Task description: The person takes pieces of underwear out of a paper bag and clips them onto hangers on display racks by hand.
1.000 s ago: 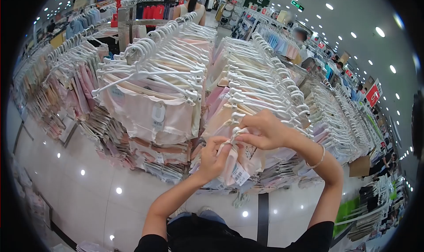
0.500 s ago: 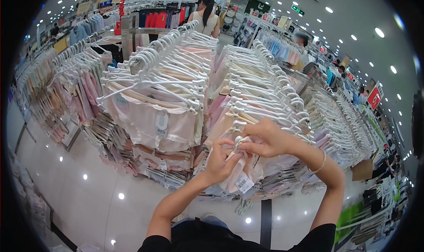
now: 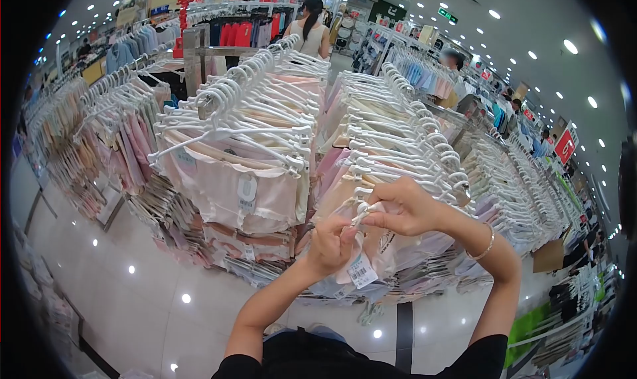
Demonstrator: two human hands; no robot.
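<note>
Both of my hands meet at the front end of the right-hand row of white clip hangers (image 3: 381, 156). My right hand (image 3: 403, 208) pinches the white clip (image 3: 361, 206) of the front hanger between thumb and fingers. Just left of it, my left hand (image 3: 330, 243) is closed, its fingertips curled at the edge of pale underpants (image 3: 381, 246); the exact grip is partly hidden. A white barcode tag (image 3: 361, 271) hangs below my hands from the pale garment. To the left, pale pink underpants (image 3: 229, 193) hang clipped on another front hanger.
A neighbouring row of hangers (image 3: 265, 80) stands close on the left, with more racks on both sides. Folded garments fill lower levels. A person (image 3: 309, 34) stands behind the racks. Tiled floor (image 3: 159, 312) lies below, and a cardboard box (image 3: 549, 255) is at right.
My left fingers have curled in more tightly and drawn slightly down from the clip. The barcode tag has shifted a little left and down. My right hand stays nearly in place.
</note>
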